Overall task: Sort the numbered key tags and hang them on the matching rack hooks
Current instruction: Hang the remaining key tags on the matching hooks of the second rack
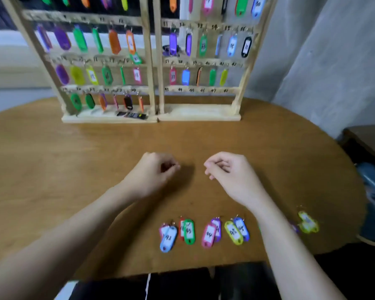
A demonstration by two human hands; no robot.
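Observation:
Two wooden racks stand at the back of the table, most hooks carrying coloured tags. The bottom right row, numbered 43 to 48, has bare hooks. Loose tags lie in pairs near the front edge: a light blue one marked 42, a green 43, a pink 44, a yellow 45 and a yellow pair to the right of my right arm. My left hand and my right hand hover mid-table with loosely curled fingers, holding nothing I can see.
The wooden table curves away at the right, where a dark chair stands close. A black object lies on the left rack's base. A grey wall rises behind on the right.

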